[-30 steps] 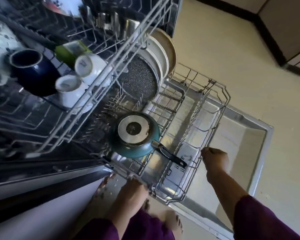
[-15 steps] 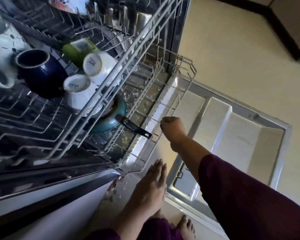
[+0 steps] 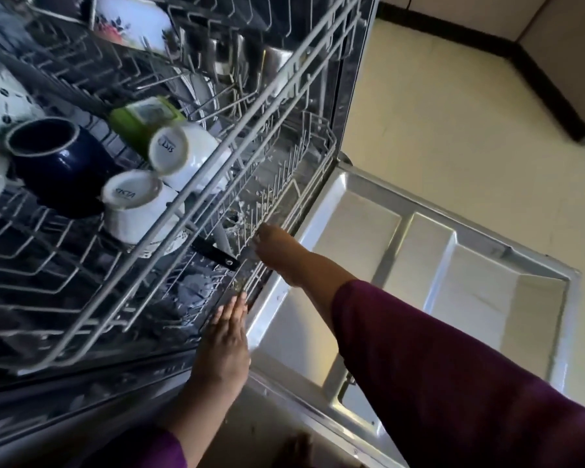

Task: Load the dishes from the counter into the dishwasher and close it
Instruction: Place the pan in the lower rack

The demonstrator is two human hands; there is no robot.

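Upper left, a white dish (image 3: 132,25) carries a red-and-blue flower print; below it sit a navy mug (image 3: 61,163), a green cup (image 3: 135,121) and two white cups (image 3: 186,157) with dark lettering on their bases. The lower rack (image 3: 320,153) is pale grey, the dishwasher door (image 3: 470,265) silver, the floor (image 3: 453,113) cream, the sleeve (image 3: 453,366) purple.

A single wide-angle view, worn on the person's head, looks steeply down and forward; the upper rack (image 3: 31,251) fills the left, very near the lens; the lower rack (image 3: 284,184) sits beneath it at centre; the open door (image 3: 419,265) spreads right; the floor (image 3: 453,113) lies far right; the frame is tilted, straight edges leaning.
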